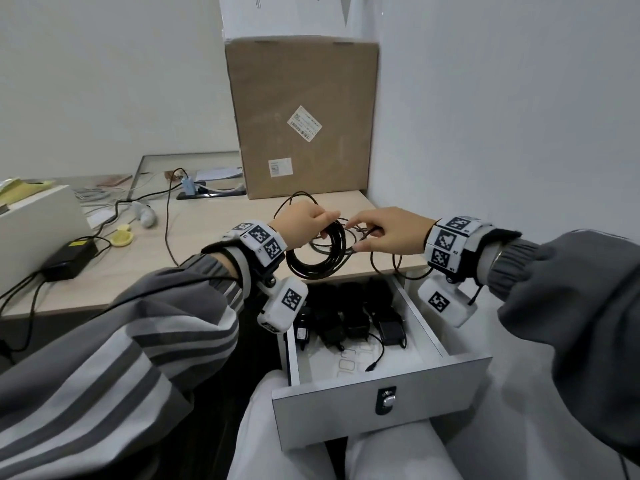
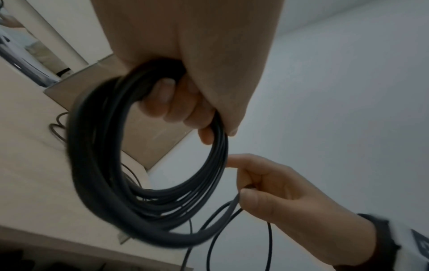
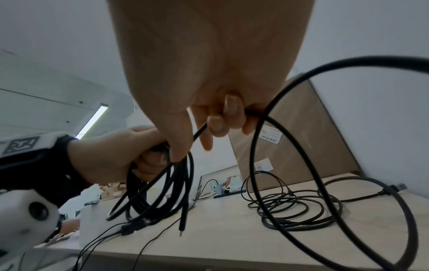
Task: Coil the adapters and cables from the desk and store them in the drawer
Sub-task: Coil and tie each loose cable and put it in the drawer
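- Step in hand: coiling one black cable (image 1: 317, 252) above the front edge of the tabletop (image 1: 194, 233), right over the open drawer (image 1: 381, 403).
- The left hand (image 1: 301, 225) has its fingers curled round the top of the coil, gripping the gathered loops together; the loops hang below it, clear of the tabletop.
- The right hand (image 1: 388, 233) pinches the loose strand of the same cable between thumb and fingertips, just beside the coil. From that pinch a slack loop drops past the tabletop edge.
- In the right wrist view one plug end (image 3: 182, 226) dangles free under the coil.
- More cable (image 3: 299, 209) lies in a loose heap on the tabletop near the cardboard box (image 1: 304, 119), with a plug at its far end. Whether that heap belongs to the cable being coiled I cannot tell.
- The drawer already holds several black adapters (image 1: 349, 317) toward its back; the front part is bare.
- Next move, as I judge it: bring the pinched strand round to the left hand as another loop, and slide the right hand further along the slack. The left grip must hold firm, or the loops will spring apart.
- A black power brick (image 1: 69, 259) sits at the left of the tabletop, not yet stored.
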Demonstrator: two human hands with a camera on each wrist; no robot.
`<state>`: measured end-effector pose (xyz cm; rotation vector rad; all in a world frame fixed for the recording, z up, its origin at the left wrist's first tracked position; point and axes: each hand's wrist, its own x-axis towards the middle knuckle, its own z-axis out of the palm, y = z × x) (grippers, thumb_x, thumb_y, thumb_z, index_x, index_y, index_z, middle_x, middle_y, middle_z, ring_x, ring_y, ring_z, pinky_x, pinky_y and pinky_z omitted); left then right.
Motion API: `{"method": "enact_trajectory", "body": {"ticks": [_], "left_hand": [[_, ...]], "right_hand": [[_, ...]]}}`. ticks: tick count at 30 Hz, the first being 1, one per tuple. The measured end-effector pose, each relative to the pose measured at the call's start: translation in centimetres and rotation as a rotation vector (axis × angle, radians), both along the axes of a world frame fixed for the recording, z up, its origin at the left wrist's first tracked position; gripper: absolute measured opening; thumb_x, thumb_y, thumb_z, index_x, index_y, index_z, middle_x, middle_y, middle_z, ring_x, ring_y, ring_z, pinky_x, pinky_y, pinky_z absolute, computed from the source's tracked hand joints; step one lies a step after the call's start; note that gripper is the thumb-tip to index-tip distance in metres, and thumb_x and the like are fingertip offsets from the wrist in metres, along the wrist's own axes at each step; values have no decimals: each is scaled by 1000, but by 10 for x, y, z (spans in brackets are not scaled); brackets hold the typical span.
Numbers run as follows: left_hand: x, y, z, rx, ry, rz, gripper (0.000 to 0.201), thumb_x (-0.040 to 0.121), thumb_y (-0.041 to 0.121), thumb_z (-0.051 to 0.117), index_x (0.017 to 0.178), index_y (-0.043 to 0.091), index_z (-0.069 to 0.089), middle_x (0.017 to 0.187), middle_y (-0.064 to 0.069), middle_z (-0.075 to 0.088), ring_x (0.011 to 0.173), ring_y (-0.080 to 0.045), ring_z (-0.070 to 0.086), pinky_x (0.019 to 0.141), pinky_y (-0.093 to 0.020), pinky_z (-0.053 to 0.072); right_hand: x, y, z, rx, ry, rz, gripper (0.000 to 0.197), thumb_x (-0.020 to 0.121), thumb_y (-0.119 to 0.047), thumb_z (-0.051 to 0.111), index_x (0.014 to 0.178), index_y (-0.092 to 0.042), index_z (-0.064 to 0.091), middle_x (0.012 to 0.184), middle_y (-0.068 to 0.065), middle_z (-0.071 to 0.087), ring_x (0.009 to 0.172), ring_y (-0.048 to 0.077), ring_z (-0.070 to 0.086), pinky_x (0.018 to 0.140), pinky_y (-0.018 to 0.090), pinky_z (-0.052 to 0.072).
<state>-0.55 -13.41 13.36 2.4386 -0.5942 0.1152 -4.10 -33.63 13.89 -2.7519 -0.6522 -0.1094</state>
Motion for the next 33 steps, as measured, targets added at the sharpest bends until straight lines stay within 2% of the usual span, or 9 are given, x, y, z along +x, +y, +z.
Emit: {"method": "enact_trajectory", "body": {"ticks": [3, 6, 9, 15, 22, 24, 27, 30, 33], "left_hand": [[-3, -9, 2, 44, 11, -50, 47, 97, 46, 44, 62, 19, 58, 66, -9, 54, 57, -21, 47, 57, -31, 40], [-7, -15, 5, 73, 34, -81, 46, 98, 43, 46, 61, 17, 56, 59, -5, 48, 51, -18, 41, 54, -28, 36], [-5, -13, 4, -48, 101, -96, 45, 97, 43, 48, 61, 16, 56, 55, 0, 44, 48, -16, 38, 50, -27, 35], [-1, -16, -1, -186, 79, -69, 43, 96, 39, 52, 64, 11, 48, 48, 5, 39, 44, -13, 35, 47, -26, 32], [-5, -23, -2, -218, 190, -136, 40, 95, 39, 54, 67, 11, 51, 52, 3, 43, 46, -15, 37, 47, -25, 33], [-6, -21, -1, -296, 168, -136, 40, 95, 43, 52, 72, 11, 54, 59, -1, 53, 51, -15, 46, 53, -26, 40], [2, -13, -2, -543, 113, 36, 46, 93, 56, 47, 106, 14, 59, 101, -5, 65, 95, -20, 63, 89, -37, 51], [5, -3, -13, -884, 452, 92, 67, 91, 65, 39, 135, 15, 42, 128, -6, 56, 119, -22, 53, 106, -42, 40], [-6, -15, -35, -976, 712, -49, 78, 84, 76, 30, 129, 14, 47, 124, -5, 62, 115, -18, 57, 104, -38, 39]], "right_hand": [[-2, 8, -2, -59, 39, 1, 42, 88, -45, 60, 124, -23, 57, 98, -9, 55, 89, 10, 50, 75, 22, 33], [3, 12, -10, -73, 63, -10, 20, 86, -43, 63, 84, -24, 64, 79, 2, 59, 76, 17, 52, 67, 30, 36], [3, 8, -14, 66, 102, -12, 30, 88, -37, 63, 65, -21, 53, 63, -2, 46, 61, 14, 43, 60, 29, 32], [4, 7, -24, 135, 10, -56, 38, 92, -42, 56, 63, -22, 39, 60, -4, 39, 58, 14, 37, 58, 29, 29], [0, 15, -31, 226, 0, -13, 16, 96, -32, 50, 89, -18, 55, 73, -3, 55, 65, 9, 47, 61, 21, 35], [0, 13, -33, 240, -49, -33, 19, 97, -28, 48, 88, -14, 56, 72, -4, 55, 67, 13, 49, 62, 20, 35], [3, 5, -37, 380, -90, -162, 26, 98, -30, 47, 83, -10, 56, 70, -3, 54, 67, 12, 51, 65, 27, 37], [10, -6, -41, 574, -141, -317, 29, 97, -32, 47, 75, -15, 55, 64, -6, 49, 63, 10, 47, 60, 27, 34], [14, -4, -45, 673, -123, -351, 31, 97, -30, 47, 78, -8, 57, 61, -5, 47, 59, 7, 44, 58, 26, 33]]}}
